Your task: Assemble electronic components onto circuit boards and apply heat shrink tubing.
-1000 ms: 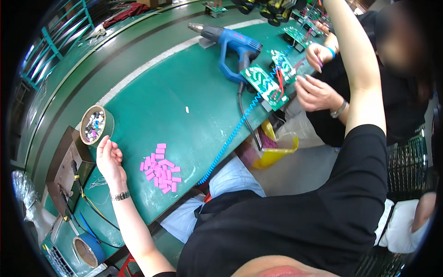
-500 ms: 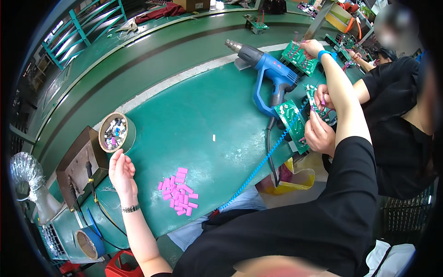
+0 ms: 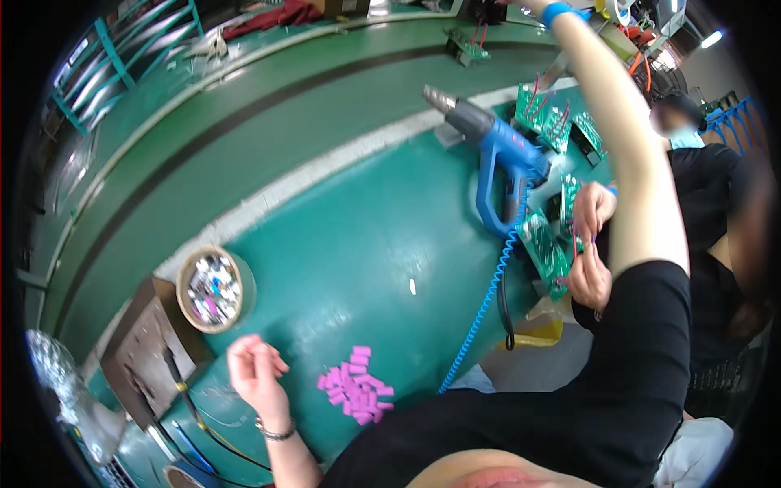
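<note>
My left hand (image 3: 259,370) hovers over the green bench, fingers loosely bent and slightly blurred, with nothing visible in them. Beside it lies a loose heap of short pink sleeves (image 3: 356,386). A round tub (image 3: 246,302) of small mixed parts stands just beyond that hand. My right arm stretches far up and away. Only a sliver of my right hand (image 3: 525,3) shows at the top edge above a blue wristband; its fingers are cut off. Nearest below it are green circuit boards (image 3: 541,118) with red wires and a blue heat gun (image 3: 508,154).
On the right, a co-worker's hands (image 3: 592,244) hold a red wire over circuit boards (image 3: 543,252). A coiled blue cord (image 3: 480,325) crosses the bench. At left are a metal box (image 3: 146,346), tools with cables and a foil duct (image 3: 57,366). Another board (image 3: 468,49) sits across the belt.
My view has shifted, so the bench items sit lower. My right hand has left the wired boards and moved farther away, to the top edge. My left hand stays beside the pink sleeves.
</note>
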`<action>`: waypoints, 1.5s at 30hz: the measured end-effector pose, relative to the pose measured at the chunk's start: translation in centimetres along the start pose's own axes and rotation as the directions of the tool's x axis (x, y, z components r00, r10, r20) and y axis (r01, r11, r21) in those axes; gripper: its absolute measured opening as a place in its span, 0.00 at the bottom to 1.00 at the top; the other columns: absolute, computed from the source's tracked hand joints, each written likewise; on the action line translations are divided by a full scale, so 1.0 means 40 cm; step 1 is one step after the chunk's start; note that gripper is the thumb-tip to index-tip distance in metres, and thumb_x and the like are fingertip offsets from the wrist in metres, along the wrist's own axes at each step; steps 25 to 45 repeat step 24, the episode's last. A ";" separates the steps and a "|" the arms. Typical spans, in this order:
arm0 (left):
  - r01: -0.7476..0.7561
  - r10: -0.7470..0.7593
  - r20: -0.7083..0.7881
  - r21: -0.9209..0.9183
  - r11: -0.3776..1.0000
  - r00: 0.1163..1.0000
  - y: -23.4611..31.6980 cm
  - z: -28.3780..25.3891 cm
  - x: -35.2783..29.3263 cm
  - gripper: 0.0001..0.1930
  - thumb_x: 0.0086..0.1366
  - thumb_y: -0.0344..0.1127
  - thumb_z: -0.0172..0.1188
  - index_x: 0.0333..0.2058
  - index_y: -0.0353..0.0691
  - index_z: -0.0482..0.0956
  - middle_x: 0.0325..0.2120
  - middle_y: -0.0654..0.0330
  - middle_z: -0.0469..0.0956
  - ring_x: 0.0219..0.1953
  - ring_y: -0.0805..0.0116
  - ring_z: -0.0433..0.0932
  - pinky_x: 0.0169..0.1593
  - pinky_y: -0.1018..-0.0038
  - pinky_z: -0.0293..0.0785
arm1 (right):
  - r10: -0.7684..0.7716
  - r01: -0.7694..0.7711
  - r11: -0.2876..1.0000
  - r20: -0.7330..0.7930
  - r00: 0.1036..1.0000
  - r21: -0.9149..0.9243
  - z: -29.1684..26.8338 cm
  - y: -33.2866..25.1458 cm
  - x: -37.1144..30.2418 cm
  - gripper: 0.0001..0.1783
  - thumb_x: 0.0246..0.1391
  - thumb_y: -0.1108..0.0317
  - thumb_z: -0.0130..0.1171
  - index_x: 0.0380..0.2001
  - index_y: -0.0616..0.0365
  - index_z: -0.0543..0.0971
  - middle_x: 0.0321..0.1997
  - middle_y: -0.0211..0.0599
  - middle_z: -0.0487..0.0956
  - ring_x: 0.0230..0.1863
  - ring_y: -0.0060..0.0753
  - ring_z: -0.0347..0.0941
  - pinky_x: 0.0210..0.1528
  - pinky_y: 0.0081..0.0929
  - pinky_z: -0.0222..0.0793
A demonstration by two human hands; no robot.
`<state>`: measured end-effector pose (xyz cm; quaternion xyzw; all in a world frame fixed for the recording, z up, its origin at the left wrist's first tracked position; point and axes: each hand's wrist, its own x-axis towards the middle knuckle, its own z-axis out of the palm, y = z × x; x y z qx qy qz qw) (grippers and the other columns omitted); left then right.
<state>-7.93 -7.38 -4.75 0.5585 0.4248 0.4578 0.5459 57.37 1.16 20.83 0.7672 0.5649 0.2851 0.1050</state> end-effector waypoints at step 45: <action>0.044 -0.036 0.128 -0.061 0.997 0.991 0.031 0.018 0.067 0.04 0.65 0.26 0.53 0.38 0.36 0.69 0.22 0.61 0.73 0.19 0.77 0.72 0.23 0.83 0.68 | 0.197 -0.336 0.928 -0.549 0.812 -0.163 0.420 0.432 0.192 0.11 0.44 0.58 0.59 0.27 0.50 0.83 0.30 0.42 0.82 0.30 0.45 0.80 0.29 0.38 0.75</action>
